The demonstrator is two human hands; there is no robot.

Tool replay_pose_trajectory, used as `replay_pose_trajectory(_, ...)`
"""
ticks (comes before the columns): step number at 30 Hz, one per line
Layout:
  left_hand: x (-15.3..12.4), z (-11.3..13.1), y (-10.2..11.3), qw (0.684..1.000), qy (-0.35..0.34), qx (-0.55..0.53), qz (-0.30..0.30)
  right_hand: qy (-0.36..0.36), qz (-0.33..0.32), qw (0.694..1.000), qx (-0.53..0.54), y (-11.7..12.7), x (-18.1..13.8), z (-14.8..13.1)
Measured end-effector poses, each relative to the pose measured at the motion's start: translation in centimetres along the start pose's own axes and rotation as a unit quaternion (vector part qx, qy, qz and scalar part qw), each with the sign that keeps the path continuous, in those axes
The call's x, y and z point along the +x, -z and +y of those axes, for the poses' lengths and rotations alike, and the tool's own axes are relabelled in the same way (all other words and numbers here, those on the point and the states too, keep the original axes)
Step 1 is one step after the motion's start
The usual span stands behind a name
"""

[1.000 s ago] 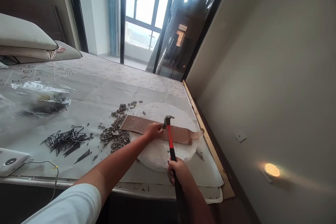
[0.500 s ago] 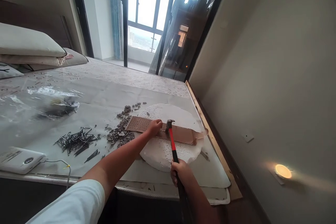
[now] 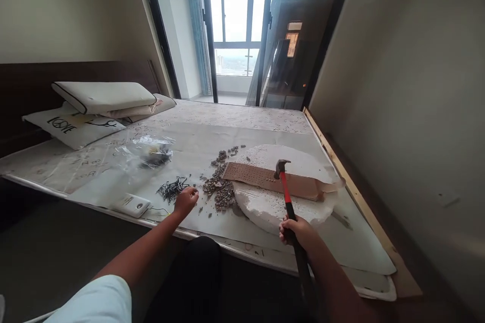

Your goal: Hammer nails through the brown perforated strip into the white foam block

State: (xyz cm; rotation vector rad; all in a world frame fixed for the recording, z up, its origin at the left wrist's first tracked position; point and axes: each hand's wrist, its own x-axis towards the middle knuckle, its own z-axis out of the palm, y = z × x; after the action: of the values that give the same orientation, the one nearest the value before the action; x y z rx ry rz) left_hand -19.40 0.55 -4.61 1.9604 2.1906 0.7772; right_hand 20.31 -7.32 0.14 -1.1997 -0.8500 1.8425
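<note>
My right hand (image 3: 297,230) grips a claw hammer (image 3: 286,189) by its black and red handle. The hammer head is over a brown cardboard strip (image 3: 257,175) with many small holes and a row of nail heads near its middle. Under the strip lies a round white foam slab (image 3: 261,207) with a chipped edge. My left hand (image 3: 185,201) is beside a pile of dark nails (image 3: 172,188), its fingers curled together. What is between those fingertips, if anything, is too small to make out.
Grey stone chips (image 3: 220,189) lie left of the slab. A white power bank (image 3: 132,205) with a cable sits near the bed's front edge. Behind it is a clear plastic bag (image 3: 151,154) with dark contents. Pillows (image 3: 102,97) lie far left; a wooden rail (image 3: 348,181) runs along the right.
My left hand has left the cardboard strip and moved left to the nails. My right hand still holds the hammer over the strip. The camera view has turned left.
</note>
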Motion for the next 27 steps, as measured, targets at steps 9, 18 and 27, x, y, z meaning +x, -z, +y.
replay_pose_trajectory(9,-1.3,-4.1,0.4,0.977,0.039,0.162,-0.131,0.081,0.07,0.989,-0.102,1.6,0.9,0.7)
replay_pose_trajectory(18,-0.1,-2.4,0.2,0.96,0.098,0.197,-0.172,0.119,0.093,0.978,-0.142,1.6,-0.2,0.5)
replay_pose_trajectory(27,2.5,1.1,2.6,0.993,0.09,-0.016,-0.076,0.084,0.106,0.991,0.017,0.5,-1.0,-0.8)
